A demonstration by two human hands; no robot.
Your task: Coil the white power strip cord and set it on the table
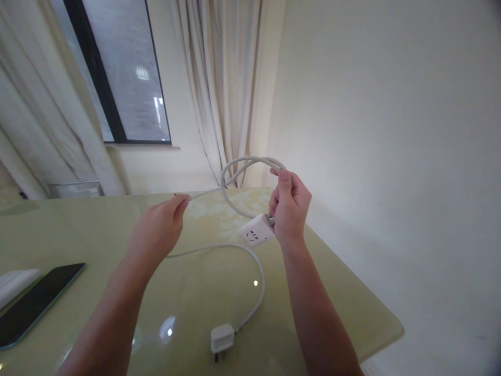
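Note:
A white power cord (pixel 231 208) runs in loops between my two hands above the table. My right hand (pixel 290 204) is closed around the looped part of the cord, its thumb on top. Just left of that hand a white socket block (pixel 256 230) hangs with its slotted face toward me. My left hand (pixel 166 219) pinches a stretch of the same cord, pulled fairly straight toward the loops. From below the left hand the cord curves over the tabletop to a white plug (pixel 222 338), which lies near me with its prongs facing my side.
The glossy pale green table (pixel 336 292) has a rounded right corner beside a bare wall (pixel 391 156). At the left lie a dark tablet-like slab (pixel 43 300) and a white object (pixel 18 284). Curtains (pixel 219 78) and a window (pixel 125 73) are behind.

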